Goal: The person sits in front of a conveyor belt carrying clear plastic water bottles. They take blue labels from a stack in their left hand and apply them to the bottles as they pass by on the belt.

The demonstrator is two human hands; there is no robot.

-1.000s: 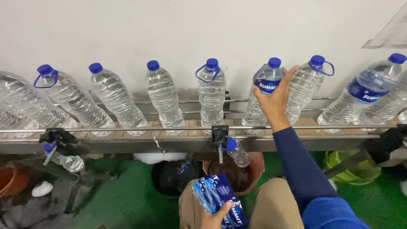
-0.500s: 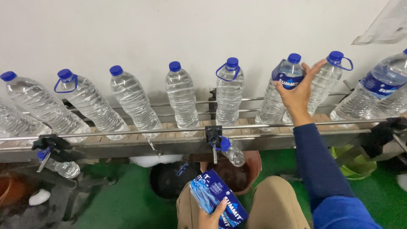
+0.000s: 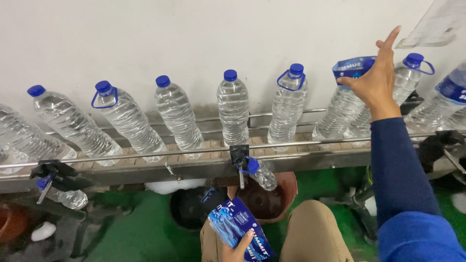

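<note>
Several clear water bottles with blue caps stand in a row on a conveyor [image 3: 145,155] along a white wall. My right hand [image 3: 376,80] is raised with fingers spread, its thumb against a blue label sleeve [image 3: 350,67] that sits over the neck of one bottle [image 3: 337,114]. To that bottle's left stands a bottle with a blue carry ring [image 3: 287,104], and another ringed bottle [image 3: 405,80] stands behind my hand. My left hand [image 3: 240,245] rests low over my lap and grips a stack of blue label sleeves [image 3: 235,225].
A metal guide rail [image 3: 194,151] runs along the front of the conveyor. Small bottles [image 3: 262,173] hang on clamps under it. A brown bucket [image 3: 286,182] and a black bucket [image 3: 182,211] stand on the green floor by my knees. A sheet of paper [image 3: 437,24] hangs at top right.
My right hand has let go of the bottle's neck and risen with fingers spread; the blue sleeve stays on that bottle. The left hand still holds the stack.
</note>
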